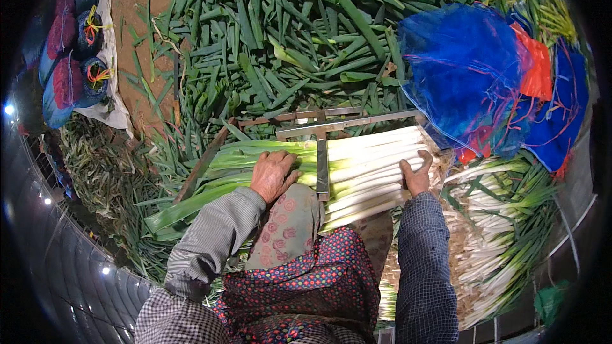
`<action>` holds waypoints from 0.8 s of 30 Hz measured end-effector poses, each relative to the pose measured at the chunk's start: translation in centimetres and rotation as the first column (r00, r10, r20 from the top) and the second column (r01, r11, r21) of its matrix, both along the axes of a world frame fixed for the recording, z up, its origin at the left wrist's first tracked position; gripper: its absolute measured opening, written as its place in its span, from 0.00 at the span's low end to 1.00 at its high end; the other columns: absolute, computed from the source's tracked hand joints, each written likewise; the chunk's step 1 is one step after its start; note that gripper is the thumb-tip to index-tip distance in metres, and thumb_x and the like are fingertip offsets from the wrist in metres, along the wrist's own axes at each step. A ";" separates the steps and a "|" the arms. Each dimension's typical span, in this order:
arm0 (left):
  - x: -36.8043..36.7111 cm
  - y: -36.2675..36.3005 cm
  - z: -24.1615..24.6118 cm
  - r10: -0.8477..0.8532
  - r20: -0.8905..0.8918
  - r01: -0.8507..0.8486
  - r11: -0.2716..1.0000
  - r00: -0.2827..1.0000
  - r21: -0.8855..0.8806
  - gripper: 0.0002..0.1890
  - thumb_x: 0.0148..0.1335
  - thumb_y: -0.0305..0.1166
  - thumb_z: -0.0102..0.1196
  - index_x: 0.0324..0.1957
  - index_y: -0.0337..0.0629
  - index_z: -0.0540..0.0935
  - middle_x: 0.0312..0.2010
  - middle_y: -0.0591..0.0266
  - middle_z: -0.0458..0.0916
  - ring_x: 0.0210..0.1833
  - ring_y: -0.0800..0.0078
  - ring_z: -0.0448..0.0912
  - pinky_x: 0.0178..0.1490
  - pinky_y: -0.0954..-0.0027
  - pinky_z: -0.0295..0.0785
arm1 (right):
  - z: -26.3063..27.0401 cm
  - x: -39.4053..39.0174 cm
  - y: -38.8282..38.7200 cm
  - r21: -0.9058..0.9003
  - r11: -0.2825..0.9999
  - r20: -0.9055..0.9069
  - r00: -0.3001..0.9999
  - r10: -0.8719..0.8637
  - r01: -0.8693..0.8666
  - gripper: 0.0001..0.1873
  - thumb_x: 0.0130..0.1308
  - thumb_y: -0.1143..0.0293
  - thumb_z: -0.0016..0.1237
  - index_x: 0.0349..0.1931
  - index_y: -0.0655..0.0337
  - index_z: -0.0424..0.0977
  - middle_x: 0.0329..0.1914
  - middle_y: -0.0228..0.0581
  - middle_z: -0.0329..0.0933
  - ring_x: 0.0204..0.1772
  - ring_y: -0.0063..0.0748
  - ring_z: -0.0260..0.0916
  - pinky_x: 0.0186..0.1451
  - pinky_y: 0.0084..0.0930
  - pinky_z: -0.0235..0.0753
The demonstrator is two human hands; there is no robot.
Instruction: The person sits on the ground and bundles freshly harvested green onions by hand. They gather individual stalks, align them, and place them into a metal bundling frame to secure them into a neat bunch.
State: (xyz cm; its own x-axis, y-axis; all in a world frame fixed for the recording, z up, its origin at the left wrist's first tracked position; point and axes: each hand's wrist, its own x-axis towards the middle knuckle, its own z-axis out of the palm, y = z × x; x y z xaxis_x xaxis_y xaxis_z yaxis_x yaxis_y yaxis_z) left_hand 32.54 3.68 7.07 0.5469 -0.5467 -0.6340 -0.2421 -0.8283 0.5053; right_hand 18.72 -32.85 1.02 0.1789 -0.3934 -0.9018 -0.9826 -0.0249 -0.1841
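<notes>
A layer of long green onions (373,172) lies across a metal frame (322,167) in front of my knees, white stems to the right and green leaves to the left. A bar of the frame crosses over the middle of the stems. My left hand (276,174) rests palm down on the leaves, just left of that bar. Near the root ends, my right hand (416,174) lies on the white stems with its thumb and forefinger spread apart. Neither hand appears closed around a stem.
Cut green leaves (287,43) are heaped beyond the frame. Blue mesh bags (459,76) and red netting (533,62) lie at the upper right, above more green onions (492,229). A knife (177,105) stands at the left. Filled net bags (67,76) sit at the far left.
</notes>
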 end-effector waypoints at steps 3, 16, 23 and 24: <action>-1.3 1.0 -0.6 -0.057 0.053 0.053 0.995 0.997 0.085 0.16 0.61 0.42 0.58 0.41 0.40 0.79 0.38 0.54 0.78 0.43 0.56 0.75 0.51 0.56 0.65 | -0.1 0.2 0.1 -0.017 1.000 0.004 1.000 0.021 -0.021 0.37 0.62 0.60 0.58 0.65 0.44 0.47 0.31 0.50 0.76 0.29 0.36 0.75 0.31 0.33 0.76; -2.0 2.6 -4.7 -0.155 0.193 0.126 0.980 0.969 0.154 0.15 0.63 0.45 0.54 0.35 0.44 0.81 0.32 0.55 0.79 0.40 0.57 0.75 0.47 0.52 0.66 | -1.9 0.0 -0.8 -0.141 0.939 0.005 0.948 0.317 -0.313 0.38 0.59 0.58 0.60 0.64 0.48 0.49 0.37 0.56 0.76 0.29 0.46 0.76 0.41 0.42 0.76; 0.6 10.8 0.4 0.033 0.088 -0.084 0.738 0.996 0.669 0.19 0.71 0.46 0.43 0.40 0.42 0.82 0.37 0.53 0.82 0.44 0.53 0.78 0.50 0.52 0.68 | -1.7 0.1 -0.9 -0.061 0.981 -0.013 0.983 0.182 -0.182 0.39 0.59 0.56 0.61 0.64 0.43 0.49 0.27 0.49 0.76 0.29 0.43 0.76 0.38 0.42 0.77; 0.2 11.7 0.5 0.034 0.136 -0.111 0.784 0.990 0.611 0.19 0.71 0.45 0.42 0.41 0.42 0.81 0.38 0.52 0.82 0.44 0.52 0.78 0.52 0.52 0.68 | -1.7 0.3 -0.7 -0.022 0.991 -0.049 0.990 0.130 -0.131 0.39 0.60 0.57 0.61 0.64 0.43 0.49 0.27 0.49 0.76 0.29 0.41 0.76 0.35 0.40 0.77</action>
